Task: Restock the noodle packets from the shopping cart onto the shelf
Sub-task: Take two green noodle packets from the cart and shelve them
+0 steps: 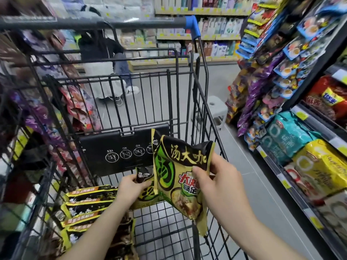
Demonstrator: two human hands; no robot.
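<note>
My right hand [219, 182] grips a black, green and yellow noodle packet [174, 166], held upright above the black wire shopping cart [180, 87]. My left hand [131, 188] pinches a second packet of the same kind [143, 193], lower down and partly hidden behind the first. Several more yellow-and-black noodle packets [88, 203] lie stacked in the cart's left side. The shelf [300, 199] on the right carries teal and yellow multipacks [319, 166].
The cart's folded black child seat flap [120, 151] stands just behind the packets. A grey step stool [216, 109] stands in the aisle beyond the cart. A person in dark top and pale skirt [105, 68] walks at the aisle's far end. Snack bags hang on both sides.
</note>
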